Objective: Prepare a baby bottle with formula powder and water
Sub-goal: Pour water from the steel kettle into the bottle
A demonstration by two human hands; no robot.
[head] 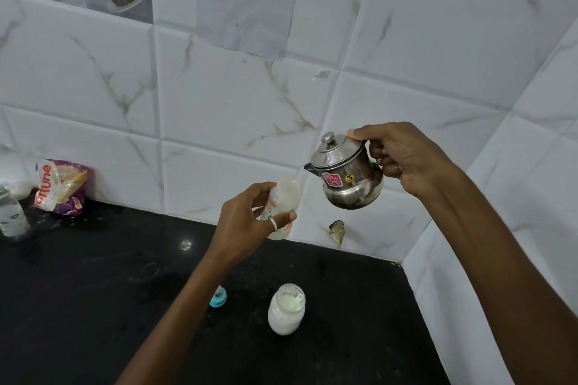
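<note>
My left hand [250, 222] holds an uncapped baby bottle [283, 201] with whitish contents, lifted above the black counter. My right hand [403, 159] grips the handle of a small steel kettle [347, 178], tilted left. Its spout is at the bottle's mouth and a thin stream of water runs in. A blue bottle cap [218, 297] lies on the counter below my left forearm. An open glass jar of white formula powder [286, 309] stands beside it.
A black counter [93, 291] meets white marble-look wall tiles in a corner at the right. A purple and white food packet [61, 186] leans on the wall at far left, next to a clear container [11, 212]. A wall fitting [337, 230] sits below the kettle.
</note>
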